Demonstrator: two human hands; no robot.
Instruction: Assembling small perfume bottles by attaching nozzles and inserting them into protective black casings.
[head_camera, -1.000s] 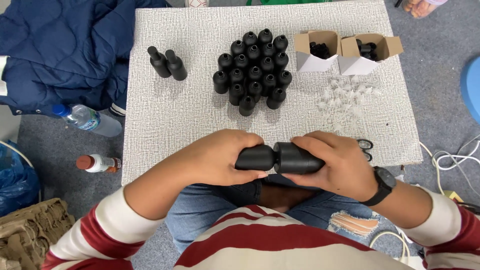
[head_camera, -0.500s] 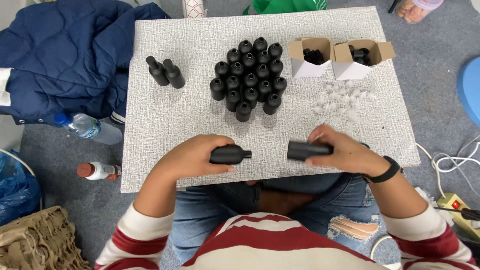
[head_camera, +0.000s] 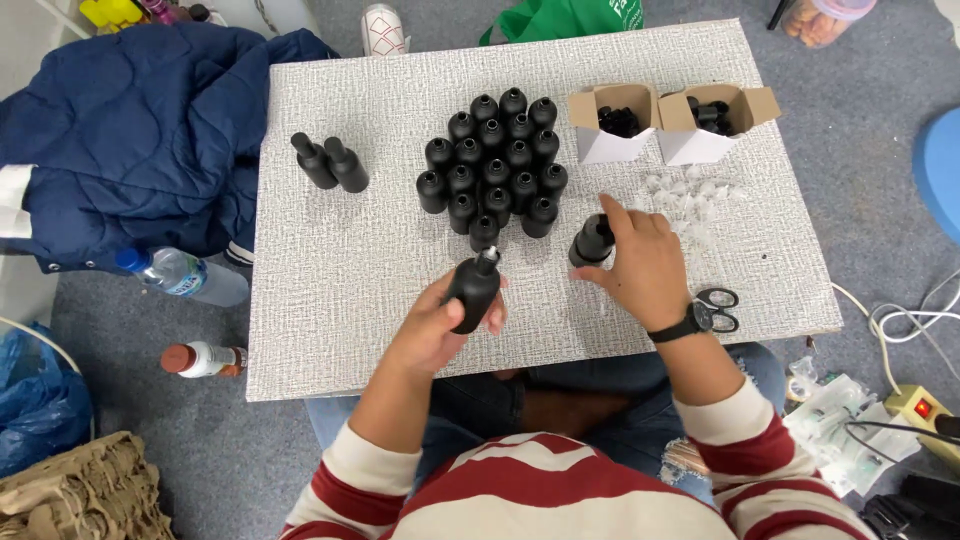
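Your left hand (head_camera: 440, 325) is wrapping its fingers around a black bottle (head_camera: 473, 290), holding it just above the near part of the grey table (head_camera: 330, 290), neck pointing away from you. Your right hand (head_camera: 645, 262) is pinching a second black bottle (head_camera: 590, 240) at its far side. Both are sitting just in front of the cluster of black bottles (head_camera: 495, 160). Black scissors (head_camera: 720, 305) are lying beside your right wrist.

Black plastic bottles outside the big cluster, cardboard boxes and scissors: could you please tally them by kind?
Black plastic bottles standing apart: 2
Black plastic bottles held in left hand and right hand: 2
White cardboard boxes: 2
Black-handled scissors: 1
Total: 7
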